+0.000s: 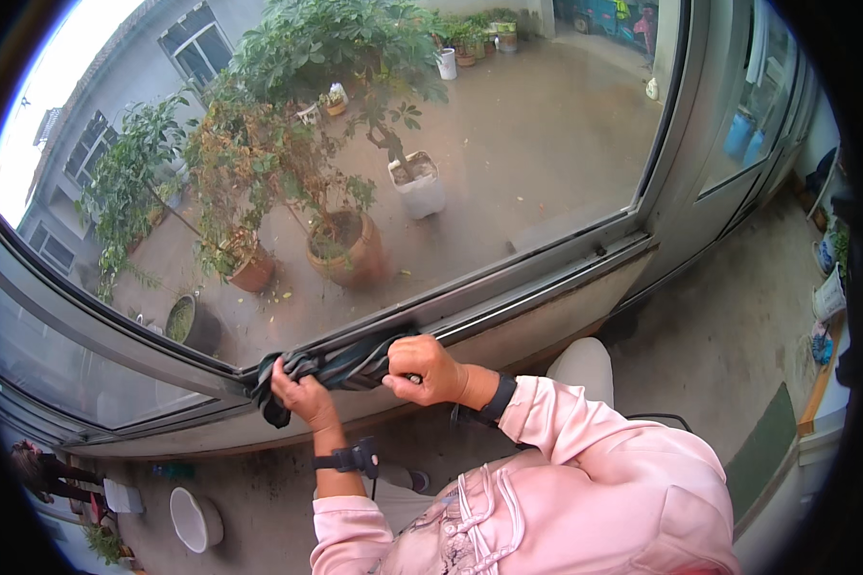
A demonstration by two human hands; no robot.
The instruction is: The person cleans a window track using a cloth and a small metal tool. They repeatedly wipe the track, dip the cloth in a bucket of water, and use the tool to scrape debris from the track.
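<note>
A dark striped cloth [356, 365] is bunched and stretched along the lower metal frame of a sliding window [539, 277]. My left hand [306, 395] grips its left end, near the corner where two frame members meet. At the cloth's right end my right hand [428, 370] is closed in a fist around the fabric. The cloth lies against the sill track [532, 305]. Both wrists wear dark bands. Behind the frame, the window glass [546, 165] shows a courtyard.
Beyond the glass stand potted plants, including a large clay pot [345, 248] and a white square planter [417, 188]. Indoors, a white basin [195, 519] rests on the floor at lower left, with another person [50, 471] farther back. A glazed door [733, 136] is at right.
</note>
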